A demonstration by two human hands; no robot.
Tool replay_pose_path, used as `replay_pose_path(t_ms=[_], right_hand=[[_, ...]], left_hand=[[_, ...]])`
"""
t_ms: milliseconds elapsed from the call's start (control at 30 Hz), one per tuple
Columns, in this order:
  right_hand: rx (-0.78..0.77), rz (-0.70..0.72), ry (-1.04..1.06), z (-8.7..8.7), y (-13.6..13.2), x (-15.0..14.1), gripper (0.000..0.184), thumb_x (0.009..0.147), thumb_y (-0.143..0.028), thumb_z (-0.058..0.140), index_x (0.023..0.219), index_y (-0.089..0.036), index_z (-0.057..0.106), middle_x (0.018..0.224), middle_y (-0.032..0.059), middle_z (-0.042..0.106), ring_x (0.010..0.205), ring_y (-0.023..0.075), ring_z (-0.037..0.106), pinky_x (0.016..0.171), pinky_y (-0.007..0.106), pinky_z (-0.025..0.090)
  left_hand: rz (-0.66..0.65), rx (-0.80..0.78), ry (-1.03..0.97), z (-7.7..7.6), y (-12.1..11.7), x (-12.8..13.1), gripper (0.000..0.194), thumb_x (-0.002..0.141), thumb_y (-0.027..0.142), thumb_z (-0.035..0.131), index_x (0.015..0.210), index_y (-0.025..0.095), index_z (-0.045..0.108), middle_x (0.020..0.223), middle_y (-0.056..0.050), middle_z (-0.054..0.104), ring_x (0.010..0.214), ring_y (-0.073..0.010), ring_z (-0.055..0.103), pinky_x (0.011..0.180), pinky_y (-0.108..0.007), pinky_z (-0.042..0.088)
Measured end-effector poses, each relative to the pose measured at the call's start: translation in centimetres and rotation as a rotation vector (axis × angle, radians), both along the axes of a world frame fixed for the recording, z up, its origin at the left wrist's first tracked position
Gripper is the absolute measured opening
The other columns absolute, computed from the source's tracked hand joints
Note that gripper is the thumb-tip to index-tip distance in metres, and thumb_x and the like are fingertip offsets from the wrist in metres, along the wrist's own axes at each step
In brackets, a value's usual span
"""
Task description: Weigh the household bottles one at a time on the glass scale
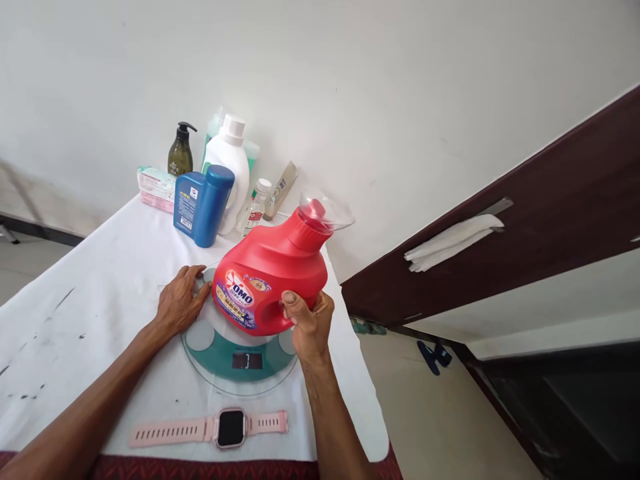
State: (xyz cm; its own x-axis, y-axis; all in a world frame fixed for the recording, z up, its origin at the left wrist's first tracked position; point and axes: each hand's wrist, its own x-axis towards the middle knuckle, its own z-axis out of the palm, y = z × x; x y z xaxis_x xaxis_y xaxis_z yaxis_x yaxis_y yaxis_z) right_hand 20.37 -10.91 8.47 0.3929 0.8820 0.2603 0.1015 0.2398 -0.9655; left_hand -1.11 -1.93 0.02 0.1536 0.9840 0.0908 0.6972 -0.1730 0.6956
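My right hand (309,321) is wrapped round the handle of a red laundry detergent bottle (280,257), which tilts to the right. A clear plastic cup (337,212) sits over the bottle's red cap. Beneath the bottle lies a round glass scale (220,363) with a green band and a small dark display (247,361); whether the bottle's base touches it is hard to tell. My left hand (183,298) rests at the scale's left edge, fingers stretched toward the bottle, with nothing seen in it. A pink smartwatch (231,427) lies flat in front of the scale.
Behind stand a blue bottle (203,205), a white jug (235,160), a dark pump bottle (181,150), a small clear bottle (257,203) and a pack of wipes (156,187). The white-covered table (107,293) meets the wall. A cloth (453,240) hangs on a dark panel at right.
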Motion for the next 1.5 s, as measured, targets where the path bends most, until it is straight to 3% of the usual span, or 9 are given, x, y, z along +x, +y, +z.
replay_pose_path(t_ms=[133,233,333,500,600,900,1333,1500], right_hand=[[0.016,0.066,-0.054,-0.5,-0.1,1.1,0.040,0.081,-0.060,0.076,0.077,-0.022,0.062,0.063,-0.0033,0.051,0.059,0.0147,0.050,0.061,0.031,0.046],[0.091,0.076,-0.103,-0.9,-0.7,2.5,0.044,0.087,-0.067,0.065,0.091,-0.023,0.064,0.079,-0.0001,0.059,0.072,0.0171,0.058,0.068,0.031,0.048],[0.102,-0.041,-0.119,-2.1,-1.5,4.3,0.047,0.095,-0.069,0.054,0.099,-0.023,0.065,0.088,0.0016,0.062,0.080,0.0184,0.060,0.074,0.032,0.051],[-0.011,-0.356,-0.143,-5.8,-2.7,7.1,0.045,0.099,-0.061,0.056,0.079,-0.021,0.061,0.067,-0.0022,0.056,0.063,0.0143,0.053,0.065,0.029,0.045],[-0.016,-0.419,-0.123,-6.8,-2.8,7.7,0.049,0.100,-0.060,0.054,0.071,-0.021,0.056,0.060,-0.0038,0.051,0.057,0.0126,0.048,0.058,0.027,0.041],[-0.066,-0.382,-0.290,-5.2,-3.6,6.7,0.050,0.099,-0.056,0.061,0.064,-0.022,0.049,0.057,-0.0045,0.049,0.053,0.0101,0.044,0.053,0.025,0.036],[-0.139,-0.385,-0.389,-5.5,-3.7,6.2,0.054,0.099,-0.061,0.059,0.063,-0.022,0.048,0.055,-0.0048,0.049,0.049,0.0101,0.041,0.054,0.027,0.036],[-0.097,-0.365,-0.322,-5.8,-3.7,6.4,0.048,0.096,-0.059,0.063,0.067,-0.022,0.054,0.059,-0.0037,0.052,0.055,0.0122,0.048,0.058,0.027,0.039]], left_hand=[[0.002,-0.008,0.021,0.3,-0.2,0.2,0.054,0.096,0.049,0.043,0.138,0.020,0.061,0.128,-0.013,0.068,0.105,-0.0290,0.070,0.088,-0.042,0.055],[0.005,-0.009,0.035,0.4,-0.2,0.2,0.053,0.096,0.048,0.044,0.137,0.019,0.062,0.124,-0.013,0.068,0.102,-0.0289,0.070,0.089,-0.042,0.054],[0.001,-0.007,0.031,0.4,-0.2,0.2,0.052,0.096,0.050,0.046,0.134,0.020,0.064,0.120,-0.012,0.069,0.097,-0.0276,0.070,0.087,-0.041,0.054],[-0.012,0.012,0.026,0.5,-0.1,0.2,0.055,0.094,0.055,0.046,0.131,0.019,0.065,0.117,-0.011,0.069,0.091,-0.0255,0.068,0.084,-0.040,0.052],[-0.012,0.024,0.024,0.7,-0.1,0.2,0.055,0.093,0.055,0.047,0.129,0.018,0.066,0.119,-0.011,0.070,0.093,-0.0255,0.067,0.087,-0.041,0.052],[-0.006,0.039,0.030,0.8,0.0,0.4,0.054,0.091,0.055,0.049,0.128,0.020,0.067,0.116,-0.009,0.070,0.088,-0.0230,0.065,0.083,-0.037,0.050],[-0.018,0.043,0.039,0.5,0.1,0.4,0.054,0.092,0.056,0.047,0.127,0.018,0.065,0.118,-0.011,0.070,0.090,-0.0235,0.066,0.085,-0.040,0.053],[-0.007,0.040,0.027,0.3,0.1,0.4,0.053,0.093,0.055,0.048,0.128,0.018,0.065,0.119,-0.011,0.070,0.091,-0.0243,0.067,0.086,-0.041,0.053]])
